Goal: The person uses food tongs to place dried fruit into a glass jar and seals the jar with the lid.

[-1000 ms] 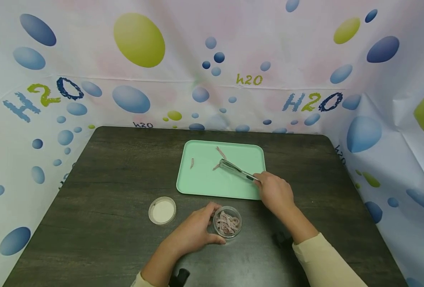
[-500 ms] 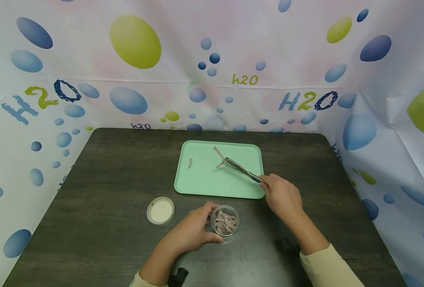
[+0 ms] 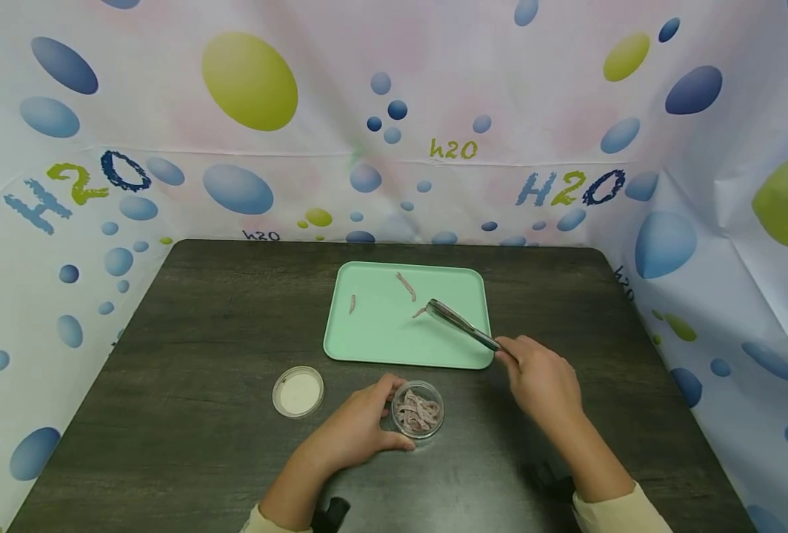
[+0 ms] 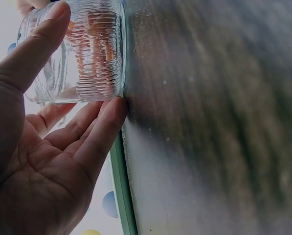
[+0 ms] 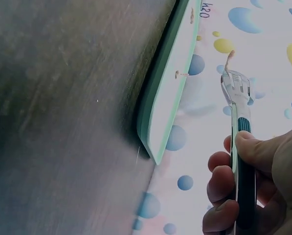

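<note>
My left hand (image 3: pixel 361 428) holds a small clear glass jar (image 4: pixel 99 54) on the table, thumb on one side and fingers on the other. Inside lie several pinkish-grey strips (image 3: pixel 418 411). My right hand (image 3: pixel 542 381) grips metal tongs (image 5: pixel 242 132) with dark handle pads and slotted ends. A short pinkish strip (image 5: pixel 230 61) sticks out from the tongs' tip, above the tray in the right wrist view. Two more strips lie apart on the mint-green tray (image 3: pixel 381 344): a longer strip (image 3: pixel 406 286) near the back and a short strip (image 3: pixel 352 304) to the left.
A round lid (image 3: pixel 298 391), pale inside, lies on the table left of the jar. The dark wood-grain table (image 3: pixel 187 385) is backed by a white curtain (image 3: pixel 327 81) printed with blue and green bubbles.
The tongs and right hand have drawn back to the right and nearer, carrying the short strip away from the longer one. My left hand stays on the jar.
</note>
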A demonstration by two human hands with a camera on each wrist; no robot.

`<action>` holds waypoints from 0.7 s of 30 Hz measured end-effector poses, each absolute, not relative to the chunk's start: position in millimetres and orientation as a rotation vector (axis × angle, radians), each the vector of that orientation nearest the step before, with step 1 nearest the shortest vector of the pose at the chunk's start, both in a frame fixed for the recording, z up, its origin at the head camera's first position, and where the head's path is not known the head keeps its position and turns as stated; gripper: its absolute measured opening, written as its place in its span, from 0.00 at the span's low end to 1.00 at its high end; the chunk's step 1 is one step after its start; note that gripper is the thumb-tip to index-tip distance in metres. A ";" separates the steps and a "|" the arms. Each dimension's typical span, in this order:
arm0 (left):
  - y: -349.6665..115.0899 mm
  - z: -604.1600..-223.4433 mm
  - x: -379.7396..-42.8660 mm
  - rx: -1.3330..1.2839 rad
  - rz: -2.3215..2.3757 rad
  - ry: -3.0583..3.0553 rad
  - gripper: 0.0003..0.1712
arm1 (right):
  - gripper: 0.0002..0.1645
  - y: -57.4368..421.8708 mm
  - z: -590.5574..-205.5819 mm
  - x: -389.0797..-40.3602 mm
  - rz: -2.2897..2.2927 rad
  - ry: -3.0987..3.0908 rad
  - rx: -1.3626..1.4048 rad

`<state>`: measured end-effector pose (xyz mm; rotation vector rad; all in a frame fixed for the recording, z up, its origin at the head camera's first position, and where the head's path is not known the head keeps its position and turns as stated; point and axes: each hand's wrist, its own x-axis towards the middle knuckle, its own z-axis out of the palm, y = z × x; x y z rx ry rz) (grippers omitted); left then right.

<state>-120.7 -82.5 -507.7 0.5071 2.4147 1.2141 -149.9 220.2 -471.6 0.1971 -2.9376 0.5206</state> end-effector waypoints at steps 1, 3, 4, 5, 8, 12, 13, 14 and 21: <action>-82.4 -508.1 -120.5 0.511 1.215 2.416 0.46 | 0.15 221.0 -471.1 -147.5 0.516 -2.933 0.201; -82.2 -508.5 -120.4 0.514 1.214 2.419 0.46 | 0.15 222.2 -470.3 -143.0 0.501 -2.929 0.206; -82.1 -508.6 -120.4 0.516 1.212 2.423 0.46 | 0.15 222.5 -469.5 -140.7 0.496 -2.928 0.207; -82.0 -508.8 -120.5 0.516 1.212 2.425 0.46 | 0.15 222.9 -468.7 -138.6 0.490 -2.926 0.208; -81.9 -509.3 -120.8 0.513 1.211 2.427 0.46 | 0.15 224.2 -465.9 -132.2 0.480 -2.928 0.205; -82.1 -509.7 -121.2 0.514 1.213 2.422 0.46 | 0.14 225.4 -463.5 -123.0 0.470 -2.925 0.198; -82.2 -509.7 -121.3 0.516 1.211 2.424 0.46 | 0.14 225.6 -463.5 -120.6 0.465 -2.918 0.201; -82.3 -509.6 -121.5 0.516 1.210 2.424 0.46 | 0.14 225.7 -463.7 -117.8 0.459 -2.911 0.207; -82.0 -509.6 -122.0 0.516 1.194 2.430 0.46 | 0.14 228.5 -464.5 -93.1 0.405 -2.837 0.286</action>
